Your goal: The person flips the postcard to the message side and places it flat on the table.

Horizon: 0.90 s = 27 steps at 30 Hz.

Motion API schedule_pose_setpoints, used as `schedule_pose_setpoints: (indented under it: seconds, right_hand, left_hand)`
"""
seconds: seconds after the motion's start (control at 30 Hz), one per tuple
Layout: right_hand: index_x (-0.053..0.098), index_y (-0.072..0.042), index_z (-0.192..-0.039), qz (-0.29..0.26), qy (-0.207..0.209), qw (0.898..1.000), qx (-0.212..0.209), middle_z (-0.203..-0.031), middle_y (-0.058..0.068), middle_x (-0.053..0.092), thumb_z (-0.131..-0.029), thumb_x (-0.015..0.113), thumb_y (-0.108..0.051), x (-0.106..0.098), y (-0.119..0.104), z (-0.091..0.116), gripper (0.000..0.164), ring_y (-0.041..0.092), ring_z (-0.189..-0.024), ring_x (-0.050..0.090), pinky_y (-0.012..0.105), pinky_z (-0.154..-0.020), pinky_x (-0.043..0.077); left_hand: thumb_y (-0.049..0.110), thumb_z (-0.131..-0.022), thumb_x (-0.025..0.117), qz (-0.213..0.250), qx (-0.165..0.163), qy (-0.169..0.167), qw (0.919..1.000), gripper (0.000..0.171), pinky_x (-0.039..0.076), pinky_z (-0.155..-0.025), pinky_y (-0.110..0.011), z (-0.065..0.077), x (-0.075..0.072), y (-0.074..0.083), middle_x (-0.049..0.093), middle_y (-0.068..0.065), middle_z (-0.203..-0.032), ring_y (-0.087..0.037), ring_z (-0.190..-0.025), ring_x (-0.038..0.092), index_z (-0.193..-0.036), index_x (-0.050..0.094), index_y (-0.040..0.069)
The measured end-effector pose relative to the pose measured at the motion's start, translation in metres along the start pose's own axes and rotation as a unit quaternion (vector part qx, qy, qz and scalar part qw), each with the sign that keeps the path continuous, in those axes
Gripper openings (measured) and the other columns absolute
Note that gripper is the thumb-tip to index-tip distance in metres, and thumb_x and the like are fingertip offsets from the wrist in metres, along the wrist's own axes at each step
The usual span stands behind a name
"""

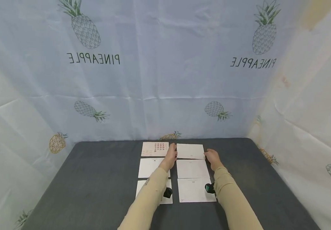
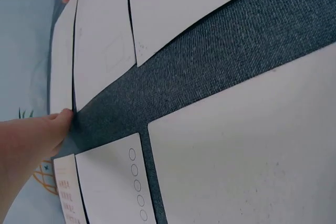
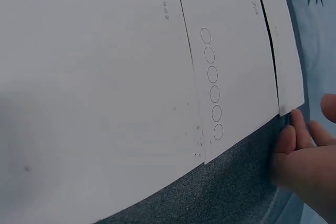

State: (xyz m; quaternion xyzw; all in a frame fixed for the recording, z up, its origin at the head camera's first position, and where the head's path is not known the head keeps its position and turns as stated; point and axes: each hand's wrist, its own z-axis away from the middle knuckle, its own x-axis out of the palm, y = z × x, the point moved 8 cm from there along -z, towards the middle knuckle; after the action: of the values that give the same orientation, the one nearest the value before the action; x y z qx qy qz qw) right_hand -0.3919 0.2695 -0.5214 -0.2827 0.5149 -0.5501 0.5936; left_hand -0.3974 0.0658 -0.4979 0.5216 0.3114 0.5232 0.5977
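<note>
Two columns of white paper cards lie on a dark table. My left hand (image 1: 169, 158) is at the left edge of the far right card (image 1: 190, 151), its thumb tip by the corner in the left wrist view. Across from it, my right hand (image 1: 213, 158) has its fingertips right at that card's other edge. In the right wrist view its fingers are loosely bent beside the card's corner. Nearer in the same column lie a middle card (image 1: 193, 169), printed with a row of circles, and a front card (image 1: 192, 193).
Left of my left hand lies a card with red printed characters (image 1: 154, 149). Below it are another card (image 1: 148, 167) and a front one (image 1: 140, 184), partly hidden by my sleeve. A pineapple-print cloth (image 1: 159, 76) hangs behind the dark table (image 1: 102, 179).
</note>
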Motion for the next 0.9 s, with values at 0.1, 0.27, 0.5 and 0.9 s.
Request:
schedule_pose_setpoints:
  seconds: [0.1, 0.27, 0.5, 0.9]
  right_hand:
    - [0.020, 0.006, -0.145, -0.017, 0.001, 1.000, -0.002, -0.143, 0.029, 0.030, -0.095, 0.036, -0.011, 0.002, 0.001, -0.002, 0.055, 0.040, -0.124, 0.039, 0.052, -0.108, 0.031]
    - [0.021, 0.004, -0.145, -0.065, 0.013, 0.997, -0.042, -0.120, 0.021, 0.047, -0.098, 0.035, -0.015, 0.001, -0.008, -0.004, 0.053, 0.016, -0.089, 0.050, 0.033, -0.089, 0.042]
    - [0.031, -0.005, -0.144, -0.078, 0.020, 0.994, -0.076, -0.124, 0.015, 0.044, -0.100, 0.031, -0.043, 0.001, -0.022, 0.000, 0.058, 0.020, -0.104, 0.044, 0.037, -0.096, 0.039]
    - [0.031, -0.001, -0.142, -0.078, 0.011, 0.992, -0.100, -0.145, 0.021, 0.034, -0.095, 0.046, -0.045, 0.008, -0.021, 0.008, 0.066, 0.035, -0.128, 0.041, 0.045, -0.106, 0.037]
  left_hand:
    - [0.040, -0.098, 0.014, -0.001, 0.003, 0.013, 0.9999, 0.064, 0.016, -0.117, -0.048, -0.001, -0.005, 0.001, 0.014, -0.027, -0.153, -0.040, -0.142, 0.016, -0.148, 0.012, 0.000]
    - [0.039, -0.097, 0.019, 0.000, 0.009, 0.038, 0.9992, 0.064, 0.019, -0.116, -0.048, -0.001, -0.010, 0.007, 0.023, -0.029, -0.147, -0.041, -0.139, 0.023, -0.147, 0.015, -0.001]
    - [0.041, -0.099, 0.021, -0.040, 0.031, 0.027, 0.9984, 0.063, 0.015, -0.117, -0.048, -0.002, -0.008, 0.015, 0.019, -0.022, -0.153, -0.038, -0.143, 0.015, -0.147, 0.018, 0.001]
    - [0.042, -0.100, 0.033, -0.156, 0.069, 0.061, 0.9835, 0.060, 0.025, -0.113, -0.050, 0.001, -0.011, 0.015, 0.032, -0.019, -0.149, -0.038, -0.138, 0.029, -0.143, 0.030, 0.001]
